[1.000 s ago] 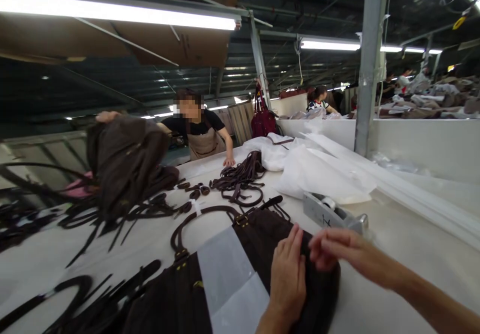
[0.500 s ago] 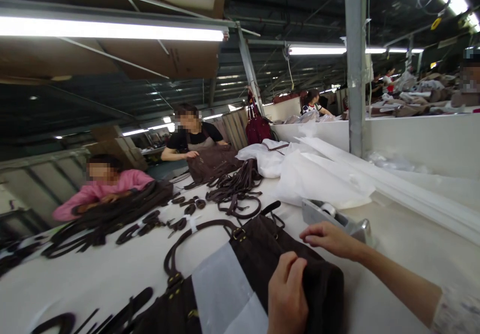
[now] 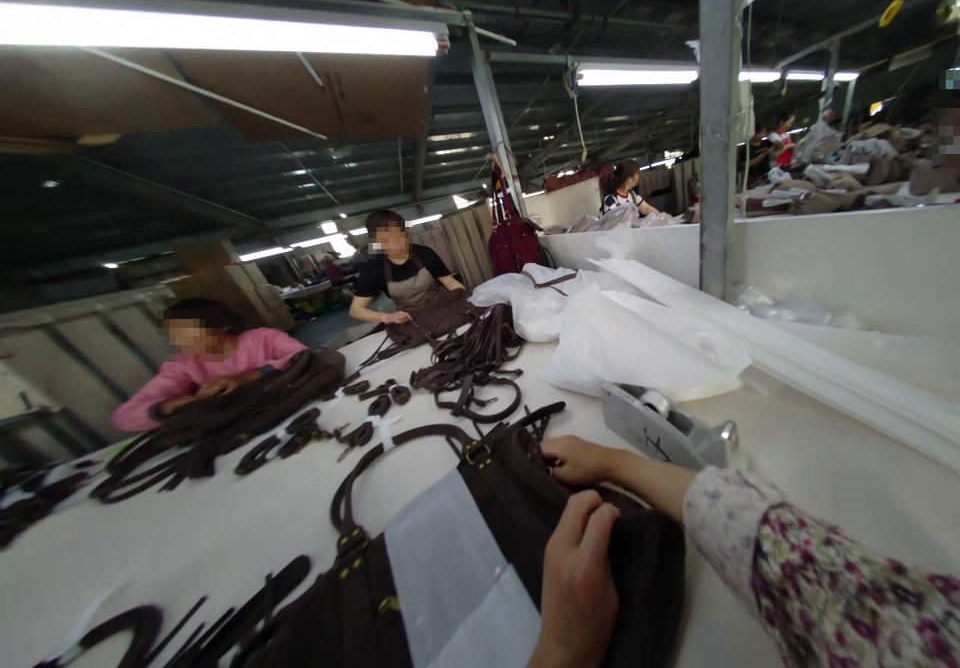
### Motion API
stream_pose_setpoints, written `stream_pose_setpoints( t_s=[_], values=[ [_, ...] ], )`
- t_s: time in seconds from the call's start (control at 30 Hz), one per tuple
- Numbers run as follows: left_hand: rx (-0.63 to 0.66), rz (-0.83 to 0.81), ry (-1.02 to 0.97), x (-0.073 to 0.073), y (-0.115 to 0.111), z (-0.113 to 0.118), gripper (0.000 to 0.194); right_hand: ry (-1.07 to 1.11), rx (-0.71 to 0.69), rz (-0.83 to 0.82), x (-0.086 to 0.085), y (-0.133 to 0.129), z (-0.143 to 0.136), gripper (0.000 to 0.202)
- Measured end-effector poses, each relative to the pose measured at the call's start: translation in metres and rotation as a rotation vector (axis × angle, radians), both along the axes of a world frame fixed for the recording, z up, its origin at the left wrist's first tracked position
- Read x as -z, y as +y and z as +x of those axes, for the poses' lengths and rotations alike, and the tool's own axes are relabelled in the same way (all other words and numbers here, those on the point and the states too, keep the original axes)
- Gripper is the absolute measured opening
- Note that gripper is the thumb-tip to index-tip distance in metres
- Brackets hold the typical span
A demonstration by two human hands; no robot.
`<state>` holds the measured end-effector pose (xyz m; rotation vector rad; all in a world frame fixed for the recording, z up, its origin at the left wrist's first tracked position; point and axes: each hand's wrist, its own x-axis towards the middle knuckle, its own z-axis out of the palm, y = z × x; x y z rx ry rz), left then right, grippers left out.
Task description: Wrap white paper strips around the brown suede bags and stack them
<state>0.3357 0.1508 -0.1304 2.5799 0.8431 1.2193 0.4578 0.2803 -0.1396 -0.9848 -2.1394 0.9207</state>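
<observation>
A dark brown handbag (image 3: 517, 478) lies on the table in front of me, with brass-coloured fittings and a looped handle (image 3: 405, 435). A translucent white sheet (image 3: 450, 558) covers part of its front. My left hand (image 3: 579, 573) is closed on the near part of the bag, fingers curled over the fabric. At the far end, my right hand (image 3: 581, 460) grips the bag's edge beside the straps; its fingertips are partly hidden. A grey tape dispenser (image 3: 649, 428) stands just beyond my right forearm.
White plastic bags (image 3: 637, 348) and a long white roll (image 3: 810, 378) lie at the right. Brown straps (image 3: 480, 348) and several coiled straps (image 3: 300, 428) are spread across the table (image 3: 247, 538). Two co-workers, one in pink (image 3: 247, 353), one in black (image 3: 409, 273), handle brown pieces opposite. A metal post (image 3: 716, 128) rises behind.
My right hand has moved left from above the tape dispenser onto the bag's far edge, bringing the floral sleeve into view. My left hand keeps its hold. The co-worker in black has lowered a brown piece.
</observation>
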Motion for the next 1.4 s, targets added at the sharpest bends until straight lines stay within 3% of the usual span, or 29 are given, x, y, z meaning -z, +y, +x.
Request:
stream_pose_setpoints(
  t_s=[0.17,0.27,0.4,0.53,0.7,0.8,0.97,1.07,1.23,1.4],
  values=[
    [-0.116,0.029,-0.068,-0.008,0.000,-0.010,0.021,0.016,0.136,-0.414,-0.011,-0.024,0.074,0.020],
    [-0.127,0.035,-0.084,-0.009,0.000,-0.010,0.019,0.098,0.067,-0.570,-0.017,-0.050,0.101,0.021],
    [-0.042,0.008,-0.076,-0.009,0.001,-0.004,0.020,0.149,-0.170,-0.610,-0.013,-0.066,0.088,0.027],
    [0.023,-0.033,-0.051,-0.007,0.002,-0.001,0.024,0.058,-0.277,-0.675,-0.009,-0.058,0.066,0.024],
    [-0.070,-0.028,-0.072,0.001,0.001,0.002,0.036,0.077,-0.270,-0.699,-0.003,-0.049,0.063,0.025],
    [-0.131,-0.092,-0.097,0.004,0.001,0.003,0.030,0.123,-0.241,-0.778,0.006,-0.054,0.065,0.024],
    [-0.067,-0.160,0.087,0.005,0.004,0.003,0.027,0.453,-0.108,-0.928,0.014,-0.083,0.085,0.026],
    [-0.041,-0.186,0.133,0.005,0.005,0.002,0.032,0.679,-0.158,-1.132,0.010,-0.103,0.105,0.033],
    [0.038,-0.228,0.189,0.007,0.005,0.000,0.034,0.626,-0.338,-1.102,0.005,-0.113,0.119,0.039],
    [0.130,-0.348,0.269,0.009,0.007,-0.004,0.038,0.630,-0.290,-1.107,0.004,-0.117,0.117,0.030]
  ],
)
